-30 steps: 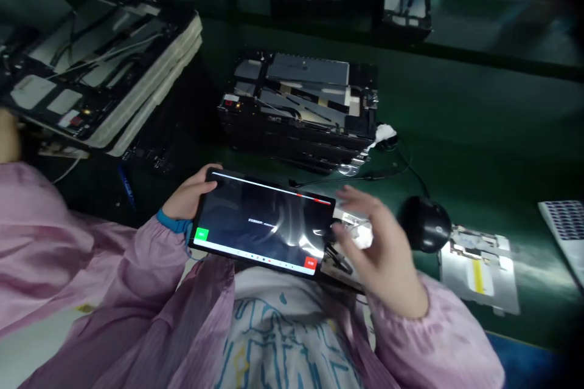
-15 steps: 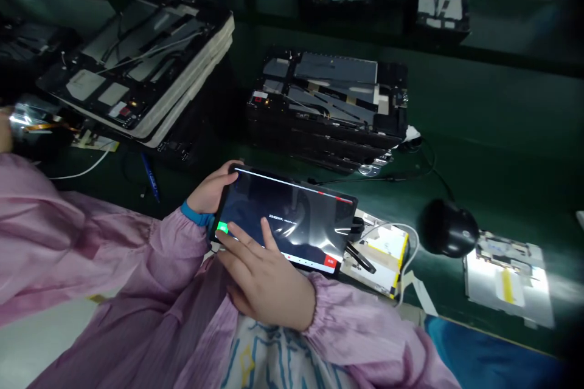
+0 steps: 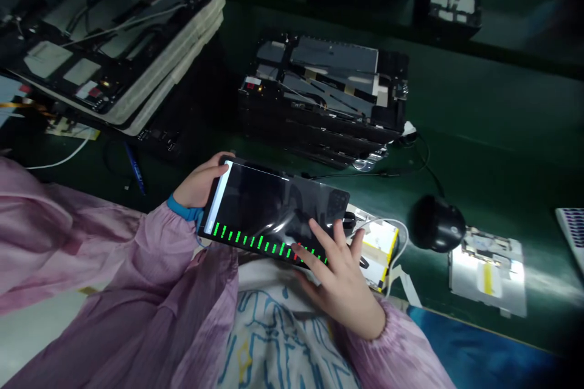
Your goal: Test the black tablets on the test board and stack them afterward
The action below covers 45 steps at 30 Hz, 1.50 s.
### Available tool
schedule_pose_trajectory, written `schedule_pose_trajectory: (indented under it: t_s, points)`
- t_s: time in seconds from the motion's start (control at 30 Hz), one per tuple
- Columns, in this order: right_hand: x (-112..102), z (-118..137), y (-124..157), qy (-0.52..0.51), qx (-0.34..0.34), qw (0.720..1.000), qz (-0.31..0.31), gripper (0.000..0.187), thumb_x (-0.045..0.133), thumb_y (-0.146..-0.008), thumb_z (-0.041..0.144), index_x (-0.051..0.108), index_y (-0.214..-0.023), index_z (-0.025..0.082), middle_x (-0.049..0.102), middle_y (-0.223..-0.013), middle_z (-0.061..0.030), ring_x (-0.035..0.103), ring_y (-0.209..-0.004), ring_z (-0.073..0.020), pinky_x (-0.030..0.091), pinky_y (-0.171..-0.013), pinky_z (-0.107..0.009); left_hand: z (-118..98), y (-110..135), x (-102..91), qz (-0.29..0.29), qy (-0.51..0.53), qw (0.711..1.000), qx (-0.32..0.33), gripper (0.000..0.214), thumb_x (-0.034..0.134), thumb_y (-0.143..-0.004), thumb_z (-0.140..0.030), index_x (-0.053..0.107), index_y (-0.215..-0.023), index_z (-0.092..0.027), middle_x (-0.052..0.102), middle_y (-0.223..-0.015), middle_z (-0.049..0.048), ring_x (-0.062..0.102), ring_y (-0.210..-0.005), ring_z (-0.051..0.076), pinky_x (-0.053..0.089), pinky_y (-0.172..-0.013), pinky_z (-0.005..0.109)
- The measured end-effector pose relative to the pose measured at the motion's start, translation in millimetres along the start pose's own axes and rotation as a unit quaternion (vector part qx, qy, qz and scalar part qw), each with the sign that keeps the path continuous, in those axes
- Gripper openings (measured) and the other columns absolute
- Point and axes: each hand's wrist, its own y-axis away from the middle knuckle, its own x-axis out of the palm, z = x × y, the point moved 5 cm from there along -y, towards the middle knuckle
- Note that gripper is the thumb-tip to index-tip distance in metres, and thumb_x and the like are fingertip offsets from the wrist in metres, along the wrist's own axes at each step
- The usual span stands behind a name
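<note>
From the head camera, the left hand (image 3: 198, 185) grips the edge of a tablet (image 3: 274, 209), which sits just in front of a stack of frames (image 3: 322, 94). The right hand (image 3: 342, 289) is open, its spread fingers (image 3: 335, 243) over the lit screen.

Tablet (image 3: 269, 206) before stacked device frames (image 3: 323, 94), second stack (image 3: 114, 42) to left, metal plate (image 3: 486, 270) right

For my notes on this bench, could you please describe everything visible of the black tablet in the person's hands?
The thin black-framed tablet is held level, in landscape, in front of the person. Its glossy dark screen shows reflections, a white bar along the left edge and a slanting row of green bars along the lower edge. The left hand grips its left end; right-hand fingers touch the lower right of the screen.
</note>
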Motion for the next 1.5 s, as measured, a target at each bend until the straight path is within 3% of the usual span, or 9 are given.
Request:
schedule_pose_trajectory:
  t_s: [0.23,0.47,0.6,0.7,0.77,0.87,1.0,1.17,1.5]
  points:
    - [7.1,-1.9,3.9,0.025,-0.018,0.999,-0.011,0.032,0.064,-0.082,0.026,0.061,-0.114,0.029,0.045,-0.142,-0.0097,0.013,-0.142,-0.0385,0.010,-0.105,-0.073,-2.0,-0.7,1.0,-0.009,-0.020,1.000,0.011,0.043,0.081,-0.057,-0.032,0.062,-0.093,-0.017,0.064,-0.071,-0.0011,0.059,-0.064,0.014,0.047,-0.057,0.023]
    - [10.3,-0.1,-3.7,0.028,-0.019,0.998,0.056,0.050,0.064,-0.081,0.025,0.051,-0.129,0.031,0.043,-0.143,-0.0108,0.019,-0.139,-0.0420,0.014,-0.100,-0.077,-5.8,-0.4,3.6,-0.001,-0.023,1.000,0.014,0.036,0.078,-0.062,-0.029,0.063,-0.093,-0.018,0.062,-0.069,-0.0011,0.058,-0.060,0.015,0.046,-0.055,0.024]
    - [-11.4,-4.8,0.1,-0.049,-0.027,0.998,-0.027,0.051,0.064,-0.081,0.031,0.048,-0.129,0.026,0.045,-0.139,-0.0144,0.023,-0.138,-0.0405,0.019,-0.104,-0.072,-8.0,1.2,6.4,0.002,-0.026,1.000,0.009,0.033,0.076,-0.064,-0.029,0.063,-0.092,-0.019,0.062,-0.071,-0.0004,0.058,-0.062,0.016,0.046,-0.057,0.025]
    - [-44.3,-27.8,8.7,-0.127,-0.011,0.981,-0.148,0.053,0.058,-0.082,0.026,0.042,-0.132,0.026,0.052,-0.128,-0.0129,0.039,-0.130,-0.0361,0.032,-0.102,-0.066,-9.7,1.9,6.7,-0.007,-0.029,1.000,0.009,0.032,0.076,-0.064,-0.030,0.063,-0.092,-0.019,0.063,-0.072,0.0002,0.059,-0.064,0.017,0.047,-0.059,0.026]
    - [-61.9,-54.1,13.5,-0.150,0.050,0.967,-0.201,0.047,0.051,-0.082,0.018,0.045,-0.129,0.027,0.057,-0.115,-0.0107,0.052,-0.116,-0.0320,0.044,-0.094,-0.058,-10.6,2.3,6.3,-0.013,-0.030,0.999,0.003,0.032,0.075,-0.064,-0.029,0.064,-0.093,-0.019,0.064,-0.073,0.0000,0.060,-0.065,0.017,0.048,-0.060,0.026]
    - [-62.5,-90.7,13.4,-0.111,0.143,0.976,-0.121,0.036,0.041,-0.081,0.007,0.057,-0.109,0.024,0.059,-0.102,-0.0090,0.059,-0.099,-0.0268,0.051,-0.082,-0.047,-12.2,3.3,6.8,-0.017,-0.026,0.999,-0.013,0.033,0.076,-0.065,-0.029,0.064,-0.095,-0.021,0.065,-0.074,-0.0008,0.061,-0.068,0.017,0.050,-0.064,0.026]
    - [-38.0,-112.9,10.6,-0.040,0.154,0.987,0.006,0.031,0.043,-0.082,0.005,0.062,-0.101,0.020,0.057,-0.105,-0.0104,0.054,-0.099,-0.0265,0.050,-0.081,-0.046,-14.5,4.8,7.5,-0.036,-0.031,0.998,-0.045,0.041,0.081,-0.058,-0.034,0.064,-0.094,-0.024,0.068,-0.078,-0.0012,0.061,-0.067,0.017,0.051,-0.063,0.025]
    - [-24.5,-117.8,8.6,-0.002,0.150,0.989,-0.012,0.017,0.052,-0.084,0.013,0.064,-0.094,0.020,0.056,-0.107,-0.0105,0.052,-0.097,-0.0260,0.048,-0.080,-0.045,-15.6,5.2,7.4,-0.044,-0.039,0.996,-0.065,0.042,0.082,-0.055,-0.035,0.066,-0.093,-0.027,0.068,-0.080,-0.0016,0.062,-0.070,0.018,0.051,-0.063,0.025]
    - [-55.1,-168.8,4.4,0.070,0.262,0.955,-0.123,0.017,0.049,-0.084,0.015,0.063,-0.091,0.020,0.062,-0.092,-0.0084,0.059,-0.084,-0.0245,0.049,-0.073,-0.039,-15.2,3.3,1.5,-0.032,-0.061,0.996,-0.063,0.035,0.074,-0.064,-0.035,0.065,-0.098,-0.031,0.068,-0.084,0.0003,0.062,-0.072,0.021,0.050,-0.065,0.029]
